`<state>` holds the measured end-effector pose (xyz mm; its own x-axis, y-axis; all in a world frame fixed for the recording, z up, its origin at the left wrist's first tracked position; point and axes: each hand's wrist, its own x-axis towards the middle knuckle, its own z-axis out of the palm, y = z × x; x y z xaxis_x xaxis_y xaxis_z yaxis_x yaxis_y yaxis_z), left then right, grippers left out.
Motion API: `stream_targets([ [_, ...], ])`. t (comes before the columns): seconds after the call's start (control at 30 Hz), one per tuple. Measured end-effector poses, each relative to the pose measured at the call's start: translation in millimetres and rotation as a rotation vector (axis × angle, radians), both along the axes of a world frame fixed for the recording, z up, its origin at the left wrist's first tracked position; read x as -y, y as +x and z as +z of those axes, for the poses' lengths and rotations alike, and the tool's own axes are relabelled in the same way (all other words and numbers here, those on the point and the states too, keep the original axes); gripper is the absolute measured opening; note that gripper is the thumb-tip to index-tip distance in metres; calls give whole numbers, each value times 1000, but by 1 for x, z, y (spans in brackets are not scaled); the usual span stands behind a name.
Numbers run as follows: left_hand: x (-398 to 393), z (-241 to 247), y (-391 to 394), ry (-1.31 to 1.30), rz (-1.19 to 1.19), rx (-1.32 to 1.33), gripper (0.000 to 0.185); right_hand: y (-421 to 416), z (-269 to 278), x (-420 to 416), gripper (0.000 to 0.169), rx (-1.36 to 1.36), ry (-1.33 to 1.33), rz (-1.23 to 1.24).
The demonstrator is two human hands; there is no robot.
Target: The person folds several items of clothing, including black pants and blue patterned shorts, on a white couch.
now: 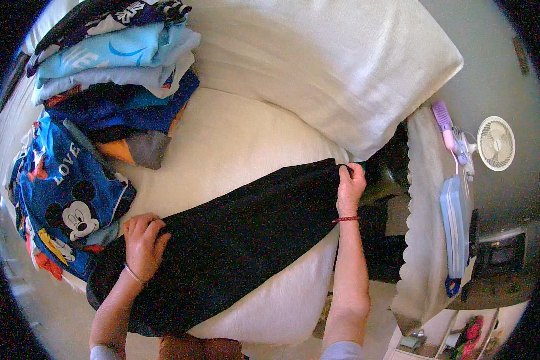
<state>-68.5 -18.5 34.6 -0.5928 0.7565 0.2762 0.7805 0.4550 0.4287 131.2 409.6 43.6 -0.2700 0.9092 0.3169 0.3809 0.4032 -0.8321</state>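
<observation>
A long black cloth garment (pixel 247 234) lies stretched out across a couch with a cream cover, slanting from lower left to upper right. At its narrow far-right end, my right hand (pixel 352 177) pinches the corner between thumb and fingers. My left hand (pixel 144 243) rests on the upper edge near the wider left end, fingers bent over the cloth; whether they grip it I cannot tell. Just left of that hand is a pile of clothes topped by a blue garment (pixel 90 193) with a cartoon mouse print.
A stack of folded clothes, with a light blue shirt (pixel 103 49) near its top, stands at upper left on the cream cover (pixel 252 121). On the right, a cloth-covered table (pixel 425 252) holds a small white fan (pixel 496 143), a purple hairbrush (pixel 442 118) and a light blue case (pixel 453 225).
</observation>
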Motion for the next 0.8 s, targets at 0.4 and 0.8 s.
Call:
stream_targets([
  [0.4,-19,3,-9,-16,76,60,14,-38,-33,-34,23,334,129,-98],
  [0.8,-19,5,-25,-132,29,212,16,-23,-12,-44,13,450,-113,277],
])
